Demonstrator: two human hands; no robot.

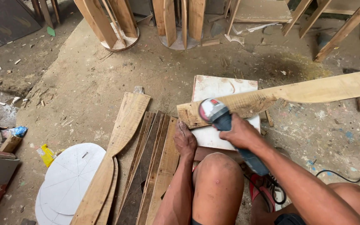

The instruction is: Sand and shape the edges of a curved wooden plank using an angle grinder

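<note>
A long curved wooden plank (pixel 313 91) lies across a white square stool top (pixel 213 86). My left hand (pixel 185 139) presses flat on the plank's near left end. My right hand (pixel 239 132) grips a blue angle grinder (pixel 219 116), whose round guard and disc rest on the plank's near edge. The grinder's black cord (pixel 346 178) trails off to the right over the floor. My bare knee (pixel 218 175) sits just below both hands.
Several shaped planks (pixel 123 137) lie stacked on the floor at left, beside white round templates (pixel 69 177). Two upright slatted wooden forms on round bases (pixel 117 25) stand at the back. Timber frames (pixel 338 29) lean at back right. The dirt floor is strewn with sawdust.
</note>
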